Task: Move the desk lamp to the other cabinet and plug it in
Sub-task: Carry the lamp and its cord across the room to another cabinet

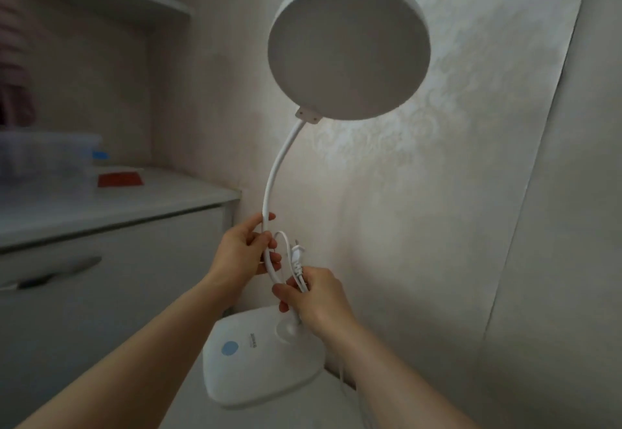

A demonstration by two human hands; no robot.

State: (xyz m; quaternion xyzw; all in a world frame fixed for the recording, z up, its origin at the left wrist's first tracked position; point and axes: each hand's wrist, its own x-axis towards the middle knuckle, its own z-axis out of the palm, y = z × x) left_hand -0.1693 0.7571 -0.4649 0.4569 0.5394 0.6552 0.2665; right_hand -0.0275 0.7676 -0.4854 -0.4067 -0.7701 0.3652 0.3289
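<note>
Left hand (244,253) was closed around the lower neck of the desk lamp (348,48), which we held in the air in front of the patterned wall (471,125), to the right of the white cabinet (111,260). Right hand (313,297), just below the left, was pinched on the white cord (301,282), beside the neck. We noted the round head up and tilted, the base (255,358) low with its blue button (230,349). The plug (296,255) stood loose just above the right hand's fingers.
</note>
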